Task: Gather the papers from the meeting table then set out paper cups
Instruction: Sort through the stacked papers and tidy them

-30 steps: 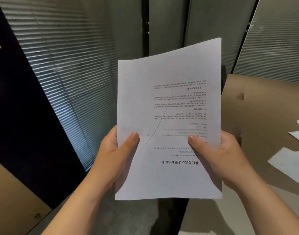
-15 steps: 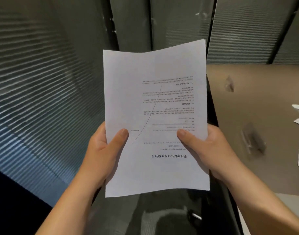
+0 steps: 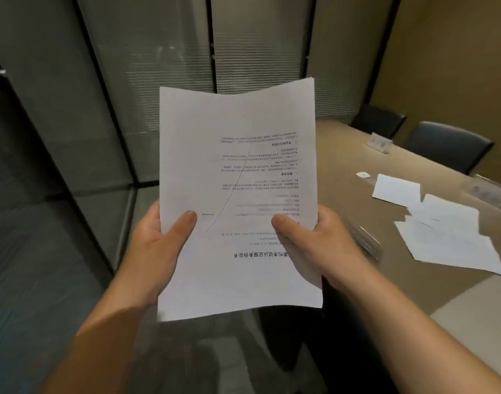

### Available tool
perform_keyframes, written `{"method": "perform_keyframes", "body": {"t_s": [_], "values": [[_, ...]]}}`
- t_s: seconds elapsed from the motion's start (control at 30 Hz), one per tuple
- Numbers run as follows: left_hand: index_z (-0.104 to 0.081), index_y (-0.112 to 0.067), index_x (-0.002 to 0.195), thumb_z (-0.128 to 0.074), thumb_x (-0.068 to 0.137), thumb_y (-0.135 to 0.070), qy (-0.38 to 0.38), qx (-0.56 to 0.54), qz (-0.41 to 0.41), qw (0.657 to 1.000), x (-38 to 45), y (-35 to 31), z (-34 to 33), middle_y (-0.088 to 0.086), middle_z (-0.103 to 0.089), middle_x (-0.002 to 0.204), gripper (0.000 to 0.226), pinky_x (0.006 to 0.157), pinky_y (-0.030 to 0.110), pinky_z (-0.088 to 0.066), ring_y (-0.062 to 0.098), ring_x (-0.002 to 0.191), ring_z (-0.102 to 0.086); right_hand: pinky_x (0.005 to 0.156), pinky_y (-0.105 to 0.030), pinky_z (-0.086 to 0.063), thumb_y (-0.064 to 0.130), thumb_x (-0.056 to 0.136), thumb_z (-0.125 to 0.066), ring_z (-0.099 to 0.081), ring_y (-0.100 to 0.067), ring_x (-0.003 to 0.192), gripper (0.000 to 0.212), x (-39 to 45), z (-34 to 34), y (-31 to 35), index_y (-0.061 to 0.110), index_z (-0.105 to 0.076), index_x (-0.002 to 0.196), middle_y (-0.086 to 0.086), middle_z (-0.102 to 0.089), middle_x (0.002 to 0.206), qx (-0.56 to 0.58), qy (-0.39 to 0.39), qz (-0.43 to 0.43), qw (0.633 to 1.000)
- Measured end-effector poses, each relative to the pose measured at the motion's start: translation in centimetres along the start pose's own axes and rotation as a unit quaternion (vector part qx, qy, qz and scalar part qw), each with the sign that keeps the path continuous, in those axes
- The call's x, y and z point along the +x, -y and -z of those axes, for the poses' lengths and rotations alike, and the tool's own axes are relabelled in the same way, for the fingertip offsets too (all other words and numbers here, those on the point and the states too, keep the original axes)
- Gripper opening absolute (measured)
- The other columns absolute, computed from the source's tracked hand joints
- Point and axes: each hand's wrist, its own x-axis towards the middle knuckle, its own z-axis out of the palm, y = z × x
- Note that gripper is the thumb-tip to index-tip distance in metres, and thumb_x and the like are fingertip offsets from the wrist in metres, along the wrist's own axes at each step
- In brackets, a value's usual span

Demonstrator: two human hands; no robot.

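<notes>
A stack of white printed papers point(image 3: 237, 172) is held upright in front of me, its text upside down. My left hand point(image 3: 155, 245) grips its left edge with the thumb on the front. My right hand point(image 3: 317, 245) grips the right edge the same way. More loose white papers point(image 3: 448, 237) lie scattered on the brown meeting table point(image 3: 343, 172) to the right, with one separate sheet point(image 3: 397, 190) farther back. No paper cups are in view.
Two dark chairs point(image 3: 448, 146) stand at the table's far side. A clear name stand point(image 3: 380, 142) and a small white item point(image 3: 363, 174) sit on the table. Glass partitions with blinds point(image 3: 147, 81) fill the left and back.
My view has swung to the right, bringing the table, its scattered papers and the chairs into sight. Both hands keep the same grip on the stack.
</notes>
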Motion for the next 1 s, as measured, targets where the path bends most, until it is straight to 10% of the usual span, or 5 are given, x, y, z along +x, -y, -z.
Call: {"method": "perform_keyframes", "body": {"t_s": [0.17,0.37,1.0], "values": [[-0.064,-0.034,0.107,-0.054,0.098,-0.015,0.086,-0.021,0.001,0.996,10.0,1.4,0.7,-0.013,-0.076,0.1,0.024,0.065,0.022,-0.058,0.009,0.089,-0.074,0.087,-0.032,-0.06,0.012,0.094,-0.065,-0.075,-0.008,0.093,0.017,6.7,-0.7,-0.5,0.026,-0.073,0.1,0.01,-0.079,0.1,-0.094,-0.104,0.015,0.99],[-0.064,-0.034,0.107,-0.053,0.097,-0.014,0.161,-0.027,-0.001,0.987,21.9,5.9,-2.8,-0.012,-0.076,0.101,0.024,0.066,0.025,-0.06,0.012,0.09,-0.074,0.074,-0.016,-0.059,0.015,0.093,-0.067,-0.074,0.001,0.084,0.021,15.6,1.9,-3.6,0.035,-0.07,0.09,0.027,-0.076,0.088,-0.118,-0.179,0.01,0.977],[-0.064,-0.025,0.107,-0.058,0.094,-0.016,0.416,-0.087,0.002,0.905,51.8,15.2,-31.6,-0.008,-0.077,0.095,0.018,0.072,0.029,-0.061,0.013,0.087,-0.073,0.088,-0.048,-0.06,0.029,0.091,-0.07,-0.076,-0.016,0.093,0.02,35.6,23.0,-7.6,0.024,-0.073,0.11,0.006,-0.078,0.103,-0.144,-0.465,-0.049,0.872]]}}
